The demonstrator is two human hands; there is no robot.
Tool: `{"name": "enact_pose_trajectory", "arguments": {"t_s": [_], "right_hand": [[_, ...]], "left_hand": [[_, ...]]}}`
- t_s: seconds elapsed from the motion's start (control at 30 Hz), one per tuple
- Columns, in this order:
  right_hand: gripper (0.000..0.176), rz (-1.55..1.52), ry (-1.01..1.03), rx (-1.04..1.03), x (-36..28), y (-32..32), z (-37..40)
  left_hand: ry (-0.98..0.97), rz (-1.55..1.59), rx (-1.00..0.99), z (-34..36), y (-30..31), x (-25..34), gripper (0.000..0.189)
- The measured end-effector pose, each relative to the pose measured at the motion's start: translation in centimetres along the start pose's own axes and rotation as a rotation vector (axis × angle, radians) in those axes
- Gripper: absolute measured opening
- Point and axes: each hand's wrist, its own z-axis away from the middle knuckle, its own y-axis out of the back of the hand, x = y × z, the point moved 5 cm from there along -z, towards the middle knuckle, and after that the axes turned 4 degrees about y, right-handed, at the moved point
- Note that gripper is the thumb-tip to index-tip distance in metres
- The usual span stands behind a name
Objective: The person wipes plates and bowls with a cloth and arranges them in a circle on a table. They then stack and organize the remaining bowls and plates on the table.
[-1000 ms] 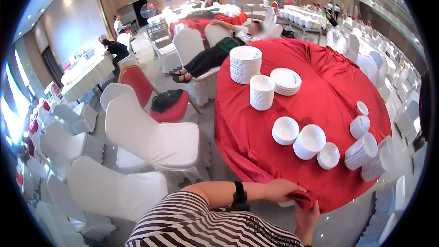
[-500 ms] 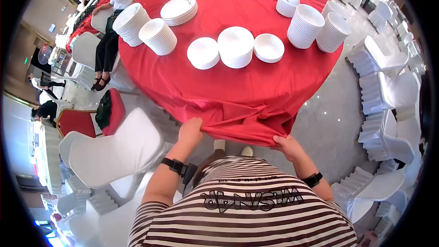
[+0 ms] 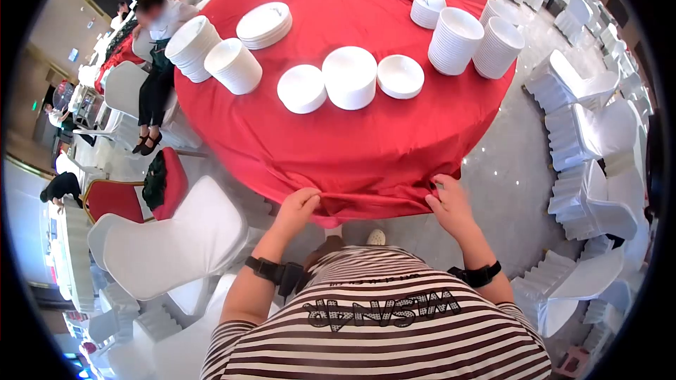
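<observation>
A red tablecloth (image 3: 338,148) covers the round table in front of me, its near edge gathered in folds. My left hand (image 3: 299,207) is closed on that edge, fingertips pressed together. At the right, my right hand (image 3: 451,205) has cloth between its thumb and curled forefinger; its other fingers are partly hidden. On the cloth stand a tall stack of white bowls (image 3: 349,77), a lower stack at left (image 3: 301,89) and another at right (image 3: 401,77). All of them are beyond my hands.
More white stacks stand at the table's left (image 3: 233,66) and right (image 3: 455,41), with a plate stack (image 3: 264,25) farther back. White-covered chairs (image 3: 176,239) crowd my left, and others (image 3: 588,137) line the right. A seated person (image 3: 158,70) is beyond the table's left side.
My right hand has moved up and slightly right along the cloth, its thumb and forefinger now farther apart. The left hand has shifted slightly down. The gathered edge has a changed fold.
</observation>
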Motion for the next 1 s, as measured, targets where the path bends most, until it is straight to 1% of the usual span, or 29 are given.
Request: {"name": "enact_pose_trajectory", "arguments": {"t_s": [0.07,0.1,0.13,0.2,0.23,0.27,0.33,0.43,0.53,0.57,0.6,0.63,0.67,0.73,0.8,0.83,0.87,0.93,0.97,1.0], "right_hand": [[0.035,-0.997,-0.362,0.029,0.0,0.0,-0.9],[0.037,-1.496,-0.541,0.034,-0.7,-0.5,-0.9],[0.039,-1.555,-0.524,0.064,-0.9,-0.6,-1.1],[0.042,-1.665,-0.434,0.136,-0.9,-0.7,-2.6],[0.043,-1.473,-0.366,0.159,-1.4,-0.4,-3.3],[0.044,-1.568,-0.34,0.176,-2.2,-0.2,-4.0],[0.046,-1.758,-0.309,0.19,-3.5,0.6,-4.5],[0.042,-1.916,-0.342,0.259,-2.7,0.6,-3.9],[0.039,-1.318,-0.425,0.118,-0.3,0.8,-2.4],[0.041,-1.049,-0.34,0.149,0.2,1.5,-2.5],[0.042,-0.781,-0.256,0.176,0.2,2.4,-2.6],[0.044,-0.512,-0.171,0.198,-0.1,3.3,-2.9],[0.05,-0.51,-0.131,0.226,-0.5,3.7,-3.4],[0.064,-0.506,-0.055,0.281,-2.2,4.4,-4.8],[0.077,-0.472,0.064,0.19,-5.1,4.5,-6.9],[0.082,-0.485,0.087,0.084,-6.1,3.6,-8.0],[0.083,-0.652,0.014,0.052,-7.0,2.5,-8.4],[0.085,-0.986,-0.128,-0.015,-8.6,0.2,-9.3],[0.084,-1.052,-0.134,0.034,-8.4,-0.7,-9.7],[0.081,-0.988,-0.182,0.04,-8.2,-1.0,-10.4]], "left_hand": [[0.131,0.164,-0.014,-1.0,0.0,1.7,0.03],[-0.084,0.073,-0.002,-1.3,-0.4,3.9,0.039],[-0.307,-0.022,0.012,-1.8,-1.0,6.1,0.048],[-0.493,-0.252,-0.041,-2.9,-2.9,8.4,0.056],[-0.518,-0.197,-0.091,-3.5,-3.8,9.2,0.055],[-0.537,-0.142,-0.148,-3.8,-4.8,9.7,0.054],[-0.353,-0.177,-0.332,-4.3,-6.6,9.6,0.045],[-0.245,-0.2,-0.391,-4.9,-6.9,9.4,0.033],[-0.21,0.09,-0.16,-5.3,-4.3,8.7,0.027],[-0.112,0.287,-0.003,-5.6,-3.5,8.0,0.024],[0.026,0.356,0.112,-5.5,-2.3,8.7,0.021],[0.055,0.592,0.031,-6.1,-2.4,8.3,0.021],[0.081,0.829,-0.052,-6.8,-2.4,8.0,0.022],[0.029,0.835,-0.089,-7.0,-2.1,9.4,0.024],[0.013,0.813,-0.108,-6.8,-1.8,11.3,0.027],[0.023,0.787,-0.107,-6.5,-1.6,12.6,0.028],[0.032,0.761,-0.105,-6.4,-1.5,13.3,0.03],[0.175,0.98,-0.098,-6.5,-2.3,12.8,0.034],[0.245,1.088,-0.094,-6.5,-2.5,12.4,0.036],[0.174,0.948,-0.079,-6.8,-2.5,11.4,0.037]]}}
